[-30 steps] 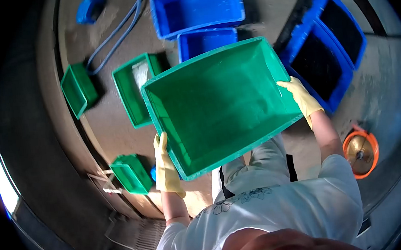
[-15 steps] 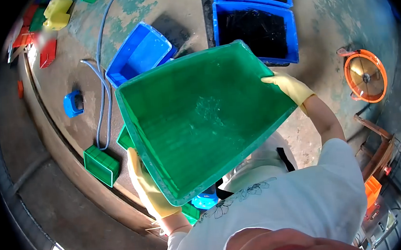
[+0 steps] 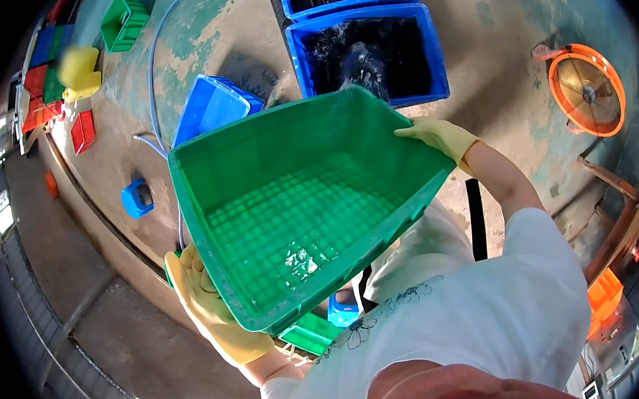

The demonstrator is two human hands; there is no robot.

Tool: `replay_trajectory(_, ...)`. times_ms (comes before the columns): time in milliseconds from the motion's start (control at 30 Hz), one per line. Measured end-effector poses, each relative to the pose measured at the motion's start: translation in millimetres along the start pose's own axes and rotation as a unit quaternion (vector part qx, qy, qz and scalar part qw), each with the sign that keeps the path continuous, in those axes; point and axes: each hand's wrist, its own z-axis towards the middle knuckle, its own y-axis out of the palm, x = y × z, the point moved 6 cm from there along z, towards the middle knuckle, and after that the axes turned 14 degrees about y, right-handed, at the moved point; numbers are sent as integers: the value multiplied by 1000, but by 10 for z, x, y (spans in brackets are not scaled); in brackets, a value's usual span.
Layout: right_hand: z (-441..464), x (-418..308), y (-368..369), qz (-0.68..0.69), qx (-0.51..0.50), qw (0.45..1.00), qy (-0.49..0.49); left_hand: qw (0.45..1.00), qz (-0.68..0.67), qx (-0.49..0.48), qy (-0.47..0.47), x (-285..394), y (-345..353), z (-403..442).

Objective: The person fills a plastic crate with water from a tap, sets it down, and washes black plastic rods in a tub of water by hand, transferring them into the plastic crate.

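Note:
A large green plastic bin (image 3: 292, 231) is held in front of me by both hands. My left hand (image 3: 212, 311), in a yellow rubber glove, presses against its left end. My right hand (image 3: 441, 140), also gloved, grips the right end with the thumb over the rim. The bin is tilted, and water shines over its gridded bottom. From its far corner, water pours into a blue tub (image 3: 439, 58) of dark liquid. Another blue tub (image 3: 350, 4) stands just beyond that one.
A blue crate (image 3: 213, 107) lies beyond the bin, near a blue hose (image 3: 152, 85). At the right stand an orange round fan (image 3: 588, 92) and a wooden frame (image 3: 622, 230). Green crates, a blue stool (image 3: 137, 198) and yellow containers (image 3: 82, 71) are around on the floor.
The view has turned toward the tubs of dark liquid. The green bin has tilted away from me, and water now runs out of its far corner. Both hands have kept hold of it.

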Motion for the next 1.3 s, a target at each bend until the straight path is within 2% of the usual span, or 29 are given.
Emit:
replay_trajectory(33,-115,-50,35,6,-3,1000,0,1000,6,-3,0,30,115,21)
replay_trajectory(100,-345,-138,120,7,-28,1000,-1,992,102,68,37,192,297,68)
replay_trajectory(133,-321,-122,119,11,-31,999,-2,995,60,68,32,221,384,100)
replay_trajectory(167,-279,-113,143,63,-76,995,-15,995,63,64,34,277,383,153)
replay_trajectory(200,-256,-117,202,116,-121,985,-25,999,37,-24,22,344,479,240)
replay_trajectory(233,-231,-106,233,121,-125,984,-24,994,9,-111,10,386,606,280)
replay_trajectory(300,-218,-146,375,162,-216,961,-63,989,34,-143,18,522,733,359)
replay_trajectory(367,-78,-89,406,159,-220,961,-53,975,11,-221,-21,633,928,401)
replay_trajectory(400,-106,-130,386,146,-216,964,-54,949,-21,-315,-10,693,1130,312)
replay_trajectory(433,-120,-120,410,149,-218,963,-55,948,-19,-317,-10,723,1233,300)
replay_trajectory(500,-113,-63,462,177,-214,959,-45,977,91,-181,70,802,1312,353)
replay_trajectory(533,2,-29,447,181,-216,958,-45,967,160,-162,118,810,1483,223)
replay_trajectory(567,197,41,468,162,-239,957,-29,966,164,-164,118,792,1520,253)
replay_trajectory(633,255,72,483,145,-261,954,-14,894,301,-219,251,940,1617,339)
replay_trajectory(667,236,90,512,110,-242,964,19,914,215,-325,111,969,1622,460)
replay_trajectory(700,229,123,531,75,-225,970,51,913,216,-327,110,941,1706,446)
replay_trajectory(767,372,260,584,92,-252,961,70,830,406,-261,279,983,1868,392)
replay_trajectory(833,437,370,632,106,-280,950,89,826,414,-250,290,897,2135,70)
replay_trajectory(933,420,408,694,133,-320,936,65,762,451,-321,335,868,2296,110)
replay_trajectory(967,426,407,705,135,-324,934,65,762,454,-320,334,890,2310,118)
replay_trajectory(1033,450,422,716,139,-329,931,68,720,496,-351,337,879,2365,64)
replay_trajectory(1067,460,421,718,138,-331,931,68,754,408,-377,353,843,2343,6)
replay_trajectory(1100,470,418,728,139,-333,930,70,754,409,-375,352,854,2348,3)
replay_trajectory(1167,478,407,722,139,-334,930,72,698,517,-345,355,865,2357,20)
replay_trajectory(1200,484,390,721,140,-334,929,74,699,518,-343,354,858,2307,66)
replay_trajectory(1267,480,372,717,141,-333,929,77,739,423,-363,378,854,2171,130)
replay_trajectory(1300,471,369,724,141,-332,929,79,741,424,-360,376,828,2144,104)
